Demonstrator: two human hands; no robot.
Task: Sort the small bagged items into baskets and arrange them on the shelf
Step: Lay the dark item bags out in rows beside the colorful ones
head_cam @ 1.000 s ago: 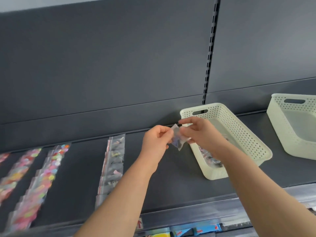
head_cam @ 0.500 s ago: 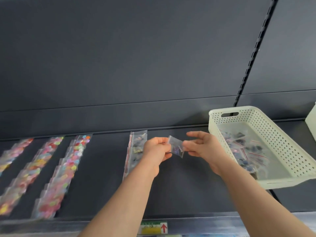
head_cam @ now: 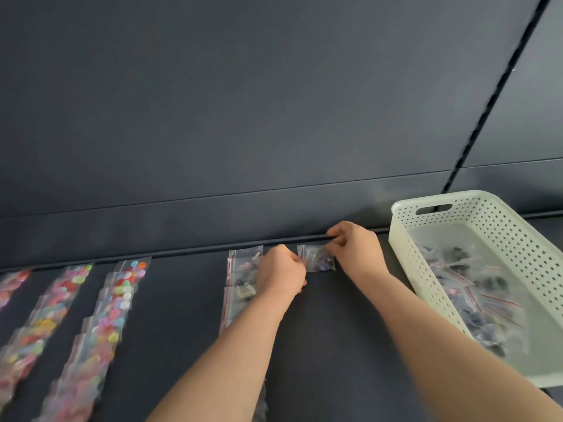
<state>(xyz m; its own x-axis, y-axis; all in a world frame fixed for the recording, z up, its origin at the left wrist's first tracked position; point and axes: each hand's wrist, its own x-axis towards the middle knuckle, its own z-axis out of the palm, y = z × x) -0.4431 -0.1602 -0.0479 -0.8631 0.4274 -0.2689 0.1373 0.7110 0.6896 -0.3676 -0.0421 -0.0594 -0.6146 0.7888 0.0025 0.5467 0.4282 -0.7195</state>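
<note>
A small clear bag with dark pieces (head_cam: 315, 257) lies at the back of the dark shelf (head_cam: 335, 330). My left hand (head_cam: 281, 271) pinches its left edge and my right hand (head_cam: 355, 249) pinches its right edge. Just left of it runs a row of similar clear bags (head_cam: 240, 269), partly hidden by my left hand and forearm. A cream perforated basket (head_cam: 405, 254) stands to the right and holds several more bags of dark pieces (head_cam: 475, 284).
Rows of bags with colourful pieces (head_cam: 115, 300) lie on the shelf at the left. The shelf's dark back panel (head_cam: 243, 117) rises right behind the bags, with a slotted upright (head_cam: 475, 129) at the right.
Both hands have carried the small bag forward and down from mid-air onto the back of the shelf, to the right of the clear-bag row. The view has shifted left and closer.
</note>
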